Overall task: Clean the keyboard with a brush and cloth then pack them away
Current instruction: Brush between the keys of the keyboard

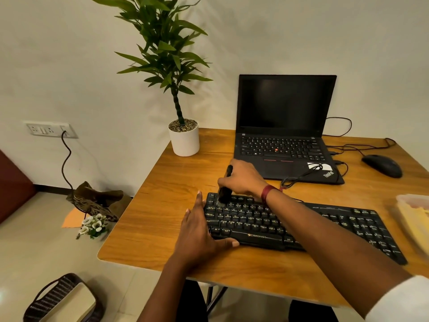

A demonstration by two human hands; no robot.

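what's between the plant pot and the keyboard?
Head view: bare table between plant pot and keyboard. The right hand, holding the brush, is just right of that stretch.

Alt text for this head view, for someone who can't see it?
A right hand grips a small black brush on the top-left keys of a black keyboard, while the left hand steadies its left end on a wooden table. A black laptop stands open behind.
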